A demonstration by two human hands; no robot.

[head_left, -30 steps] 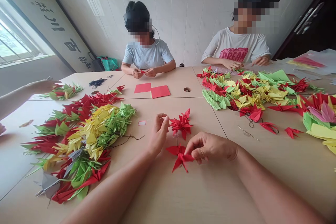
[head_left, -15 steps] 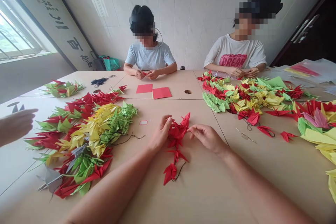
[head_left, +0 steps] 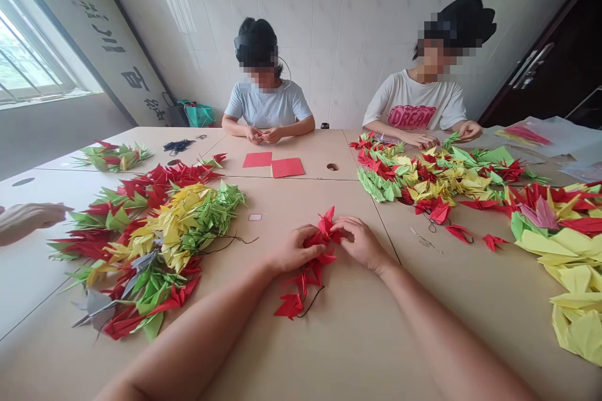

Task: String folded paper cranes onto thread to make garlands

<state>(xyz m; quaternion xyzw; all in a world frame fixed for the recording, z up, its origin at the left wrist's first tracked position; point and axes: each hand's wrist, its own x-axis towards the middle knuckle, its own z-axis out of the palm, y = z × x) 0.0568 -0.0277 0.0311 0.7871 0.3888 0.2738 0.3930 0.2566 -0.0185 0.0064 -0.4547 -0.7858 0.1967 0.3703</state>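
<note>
A string of red origami paper cranes (head_left: 308,263) on black thread lies on the pale wooden table (head_left: 357,326) in front of me. My left hand (head_left: 296,249) grips the cranes from the left, and my right hand (head_left: 357,242) pinches them from the right. The top crane (head_left: 327,225) stands up between my hands, and my fingers hide part of the bunch. Lower cranes trail towards me, ending in a red crane (head_left: 289,306) and a loop of thread.
A heap of red, yellow and green paper cranes (head_left: 155,238) lies left of my hands, and another (head_left: 423,185) lies to the right. A long needle (head_left: 426,240) rests nearby. Two red paper squares (head_left: 286,167) lie ahead. Two seated people (head_left: 266,106) (head_left: 414,100) work opposite; another person's hand (head_left: 28,214) reaches in at left.
My hands have come together around the red cranes, and the string now lies further left. My view has tilted and shifted, and the hand at the left edge has drawn back.
</note>
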